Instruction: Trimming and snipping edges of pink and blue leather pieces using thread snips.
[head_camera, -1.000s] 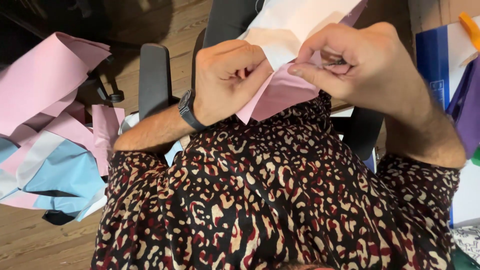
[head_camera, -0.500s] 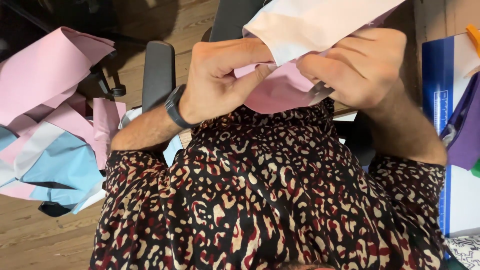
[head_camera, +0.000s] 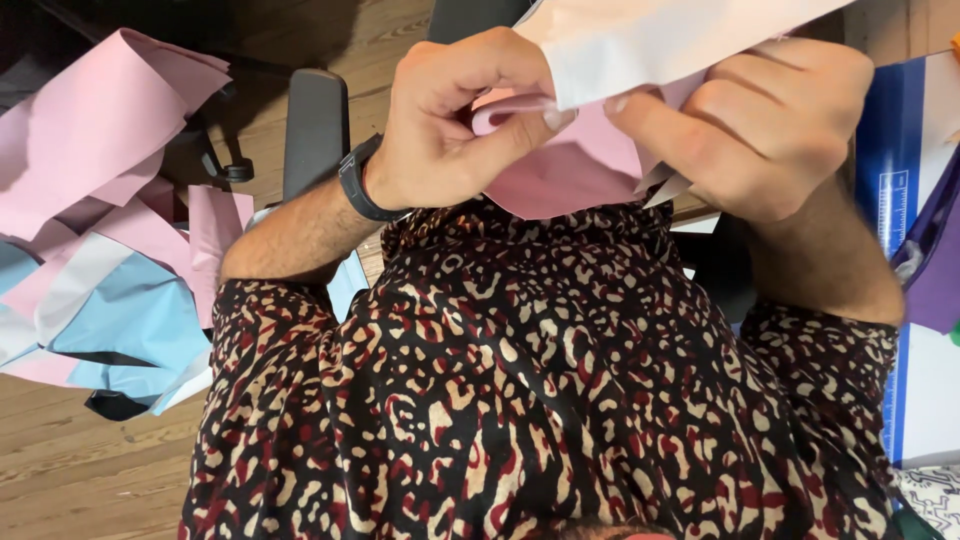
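Left hand: the left hand (head_camera: 450, 130) is curled tight, and its thumb and fingers (head_camera: 480, 70) pinch a fold of the soft pink sheet of paper (head_camera: 570, 170).
Right hand: the right hand (head_camera: 770, 130) is curled too; its fingers grasp the same pink paper from the other side.
Where the paper is: it is held up in the air between both hands, above the lap in the spotted dark dress (head_camera: 540, 400). Nothing carries it.
Which way it lies: the fold runs sideways from one thumb to the other. Both hands are touching it, so neither is nearer.
White part: a pale white sheet (head_camera: 660, 40) sticks up past the fingers to the top edge of the view.
Room to move: there is open space above the lap. The black chair arm (head_camera: 315, 130) is just beside the left wrist.
Left side: a heap of pink and light blue paper (head_camera: 110, 260) lies on the brown wood floor (head_camera: 80, 470), well apart from the hands.
Right side: a blue and white flat board (head_camera: 905, 300) lies near the right arm.
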